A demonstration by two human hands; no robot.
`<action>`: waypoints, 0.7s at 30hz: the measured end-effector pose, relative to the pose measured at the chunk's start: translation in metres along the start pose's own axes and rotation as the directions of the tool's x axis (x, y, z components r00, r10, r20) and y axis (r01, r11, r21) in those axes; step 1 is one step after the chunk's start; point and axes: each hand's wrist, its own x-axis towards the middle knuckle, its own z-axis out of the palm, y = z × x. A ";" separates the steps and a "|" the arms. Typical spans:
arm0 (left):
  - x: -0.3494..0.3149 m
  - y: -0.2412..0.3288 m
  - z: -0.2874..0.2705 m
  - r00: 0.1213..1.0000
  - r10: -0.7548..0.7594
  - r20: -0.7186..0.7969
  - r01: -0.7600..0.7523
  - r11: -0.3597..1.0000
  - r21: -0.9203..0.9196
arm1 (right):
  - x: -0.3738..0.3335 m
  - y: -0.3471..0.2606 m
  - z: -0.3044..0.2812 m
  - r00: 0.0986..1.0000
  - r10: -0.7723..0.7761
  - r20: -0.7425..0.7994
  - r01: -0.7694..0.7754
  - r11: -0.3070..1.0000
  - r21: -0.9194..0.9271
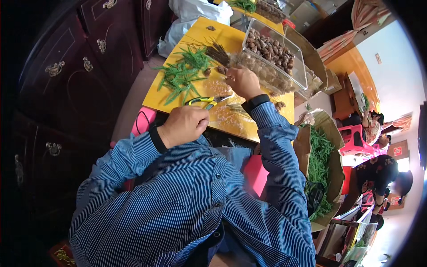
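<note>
Pinecone (222,70) lies just by the right hand (243,83) on the yellow worktop (195,34); those fingers bend downward, any grip hidden. The left hand (184,126) curls loosely near the pliers (209,101), contents unseen. This looks like picking up or placing; next calls for a careful pinch, clear of the brown stems (218,52).

yellow table (195,32) | green sprigs (175,78) | brown stems (218,53) | pliers (212,100) | loose cones (207,71) | cone-filled clear box (275,69)

Blue white-striped shirt (178,196), yellow table (195,33), green sprigs (180,75), brown pinecones (269,50), yellow-and-black pliers (215,101)
</note>
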 end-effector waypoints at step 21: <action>0.029 0.028 -0.016 0.981 -0.043 -0.188 -0.005 0.968 -0.249 | -0.094 -0.038 -0.051 0.933 0.230 0.276 -0.157 -0.431 0.889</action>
